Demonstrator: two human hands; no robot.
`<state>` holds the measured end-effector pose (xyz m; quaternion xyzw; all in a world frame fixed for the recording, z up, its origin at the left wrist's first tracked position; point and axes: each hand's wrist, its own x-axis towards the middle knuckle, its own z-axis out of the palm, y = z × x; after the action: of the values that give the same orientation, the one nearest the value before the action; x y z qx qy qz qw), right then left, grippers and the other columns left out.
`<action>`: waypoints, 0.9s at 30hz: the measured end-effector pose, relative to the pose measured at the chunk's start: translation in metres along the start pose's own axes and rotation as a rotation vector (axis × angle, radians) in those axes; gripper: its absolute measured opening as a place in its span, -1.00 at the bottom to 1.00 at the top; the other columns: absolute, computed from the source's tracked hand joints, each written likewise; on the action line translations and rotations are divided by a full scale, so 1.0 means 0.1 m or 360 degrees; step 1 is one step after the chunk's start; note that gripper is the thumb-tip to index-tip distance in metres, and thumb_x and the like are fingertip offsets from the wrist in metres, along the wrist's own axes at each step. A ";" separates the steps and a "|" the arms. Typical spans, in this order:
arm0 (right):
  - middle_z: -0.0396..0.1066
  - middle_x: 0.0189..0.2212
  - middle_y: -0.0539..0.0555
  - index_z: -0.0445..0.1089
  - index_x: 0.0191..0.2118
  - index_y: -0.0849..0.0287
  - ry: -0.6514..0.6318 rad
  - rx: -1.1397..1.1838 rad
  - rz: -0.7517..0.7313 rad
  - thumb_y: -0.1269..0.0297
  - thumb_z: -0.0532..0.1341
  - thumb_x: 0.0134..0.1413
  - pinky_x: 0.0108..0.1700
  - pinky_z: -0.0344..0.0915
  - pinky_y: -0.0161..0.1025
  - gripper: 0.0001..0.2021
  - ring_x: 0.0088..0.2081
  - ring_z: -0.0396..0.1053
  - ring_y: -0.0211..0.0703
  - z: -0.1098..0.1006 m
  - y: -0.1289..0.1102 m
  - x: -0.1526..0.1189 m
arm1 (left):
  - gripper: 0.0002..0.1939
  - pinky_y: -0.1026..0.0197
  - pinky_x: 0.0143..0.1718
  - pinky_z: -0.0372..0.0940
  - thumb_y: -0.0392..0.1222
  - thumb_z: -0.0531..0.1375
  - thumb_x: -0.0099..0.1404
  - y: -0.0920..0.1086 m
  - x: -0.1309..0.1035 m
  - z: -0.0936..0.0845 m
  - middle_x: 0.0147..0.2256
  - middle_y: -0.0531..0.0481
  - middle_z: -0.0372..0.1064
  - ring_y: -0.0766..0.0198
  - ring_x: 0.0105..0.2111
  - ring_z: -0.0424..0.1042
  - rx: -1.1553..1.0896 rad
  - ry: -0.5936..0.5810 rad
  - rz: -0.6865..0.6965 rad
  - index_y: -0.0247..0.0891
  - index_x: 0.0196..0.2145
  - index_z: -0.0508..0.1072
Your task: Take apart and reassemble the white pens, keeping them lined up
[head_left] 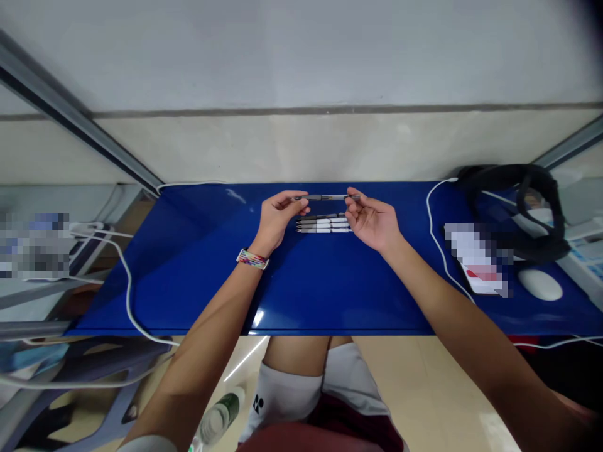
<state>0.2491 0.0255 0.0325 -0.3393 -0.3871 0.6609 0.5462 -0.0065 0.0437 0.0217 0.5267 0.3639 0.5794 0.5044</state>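
Note:
A slim pen (325,197) is held level just above the blue desk (330,282), with a dark section at the left and a pale, clear-looking section at the right. My left hand (282,216) pinches its left end between thumb and fingers. At the other end, the fingertips of my right hand (373,221) are closed on the pen. Several white and dark pens (323,225) lie side by side on the desk just below it, tips to the left. My right fingers hide part of their right ends.
Right of my hands, a white cable (431,220) runs past a phone (477,263), a white mouse (540,284) and a black strapped headset (518,201). A wall (282,147) rises behind the desk. Another white cable (129,295) crosses the left edge. A bottle (220,417) is below.

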 end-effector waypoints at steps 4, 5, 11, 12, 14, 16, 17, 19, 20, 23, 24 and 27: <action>0.67 -0.23 0.07 0.60 -0.01 0.03 -0.0009 0.0010 0.0051 0.08 0.34 0.18 0.02 0.67 0.02 -0.70 -0.16 0.66 -0.02 0.02 -0.01 -0.02 | -0.67 0.15 -0.16 0.56 -0.01 0.57 0.22 0.03 -0.01 0.01 -0.33 0.00 0.65 0.27 -0.33 0.64 0.0010 0.0012 0.0011 -0.15 -0.10 0.74; 0.66 -0.26 0.05 0.60 -0.03 0.03 -0.0012 0.0037 0.0068 0.10 0.35 0.16 0.01 0.66 -0.02 -0.71 -0.20 0.64 -0.06 0.02 -0.01 -0.02 | -0.67 0.15 -0.15 0.56 -0.01 0.57 0.22 0.04 -0.02 0.01 -0.34 0.01 0.64 0.27 -0.33 0.64 0.0002 0.0007 0.0016 -0.15 -0.10 0.74; 0.60 -0.33 0.02 0.60 -0.06 0.03 0.0010 0.0044 0.0047 0.10 0.37 0.17 -0.10 0.65 -0.12 -0.74 -0.31 0.56 -0.14 -0.02 -0.02 0.00 | -0.67 0.13 -0.16 0.57 0.01 0.58 0.18 0.06 -0.04 0.03 -0.31 -0.01 0.65 0.24 -0.32 0.66 0.0022 -0.0022 -0.0003 -0.15 -0.14 0.74; 0.62 -0.30 0.03 0.61 -0.02 0.03 0.0004 0.0036 0.0046 0.07 0.36 0.19 -0.11 0.65 -0.11 -0.71 -0.28 0.57 -0.13 -0.02 -0.02 0.00 | -0.67 0.13 -0.16 0.57 0.01 0.59 0.18 0.05 -0.04 0.03 -0.31 -0.01 0.66 0.23 -0.32 0.66 0.0022 -0.0021 -0.0005 -0.15 -0.15 0.74; 0.66 -0.23 0.05 0.61 0.05 0.03 -0.0021 0.0025 0.0057 0.04 0.33 0.23 -0.11 0.65 -0.12 -0.66 -0.24 0.59 -0.12 -0.01 -0.03 -0.01 | -0.67 0.13 -0.17 0.56 0.01 0.59 0.17 0.04 -0.03 0.02 -0.32 -0.01 0.65 0.24 -0.33 0.65 0.0010 -0.0010 0.0007 -0.14 -0.15 0.75; 0.69 -0.17 0.05 0.62 0.07 0.04 -0.0035 0.0027 0.0054 0.03 0.33 0.25 -0.10 0.66 -0.14 -0.64 -0.23 0.60 -0.13 -0.01 -0.02 -0.01 | -0.68 0.14 -0.17 0.56 0.00 0.58 0.18 0.03 -0.03 0.01 -0.34 0.00 0.65 0.26 -0.34 0.63 0.0008 -0.0011 0.0025 -0.13 -0.14 0.76; 0.69 -0.17 0.05 0.62 0.06 0.04 -0.0027 0.0038 0.0044 0.04 0.34 0.25 -0.10 0.66 -0.14 -0.65 -0.23 0.61 -0.14 -0.01 -0.01 0.00 | -0.69 0.15 -0.17 0.55 -0.01 0.58 0.19 0.03 -0.02 0.00 -0.34 0.01 0.65 0.27 -0.35 0.62 0.0016 -0.0016 0.0035 -0.12 -0.13 0.76; 0.70 -0.19 0.05 0.63 0.02 0.04 0.0014 0.0068 0.0019 0.06 0.37 0.23 -0.10 0.67 -0.14 -0.69 -0.26 0.62 -0.14 -0.02 0.02 0.02 | -0.71 0.16 -0.18 0.54 -0.04 0.58 0.19 0.02 -0.02 -0.01 -0.35 0.02 0.65 0.28 -0.36 0.60 0.0049 -0.0026 0.0047 -0.11 -0.14 0.77; 0.70 -0.22 0.04 0.63 -0.01 0.05 0.0043 0.0077 0.0011 0.07 0.38 0.22 -0.10 0.68 -0.14 -0.71 -0.27 0.62 -0.14 -0.02 0.03 0.03 | -0.72 0.16 -0.19 0.53 -0.05 0.58 0.18 0.02 -0.02 -0.01 -0.34 0.01 0.65 0.28 -0.36 0.59 0.0070 -0.0025 0.0048 -0.11 -0.15 0.77; 0.68 -0.27 0.05 0.62 -0.04 0.07 0.0106 0.0082 0.0022 0.12 0.38 0.22 -0.12 0.68 -0.14 -0.75 -0.27 0.63 -0.12 -0.03 0.06 0.04 | -0.72 0.15 -0.20 0.53 -0.05 0.59 0.16 0.01 -0.02 0.00 -0.33 0.01 0.64 0.26 -0.35 0.58 0.0106 -0.0010 0.0035 -0.10 -0.16 0.78; 0.68 -0.27 0.06 0.62 -0.04 0.08 0.0111 0.0088 0.0034 0.12 0.37 0.23 -0.12 0.69 -0.15 -0.75 -0.27 0.64 -0.11 -0.03 0.06 0.04 | -0.71 0.15 -0.19 0.53 -0.05 0.58 0.16 0.01 -0.02 0.00 -0.34 0.01 0.64 0.26 -0.35 0.58 0.0103 -0.0007 0.0027 -0.10 -0.16 0.78; 0.68 -0.25 0.08 0.62 -0.03 0.09 0.0085 0.0101 0.0052 0.09 0.36 0.24 -0.13 0.69 -0.17 -0.72 -0.26 0.64 -0.11 -0.02 0.06 0.03 | -0.71 0.15 -0.17 0.53 -0.04 0.57 0.18 0.01 -0.03 0.01 -0.36 0.03 0.62 0.27 -0.35 0.57 0.0073 0.0003 0.0008 -0.09 -0.13 0.77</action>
<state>0.2476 0.0284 0.0258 -0.3456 -0.3456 0.6724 0.5559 -0.0062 0.0409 0.0220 0.5384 0.3763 0.5727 0.4905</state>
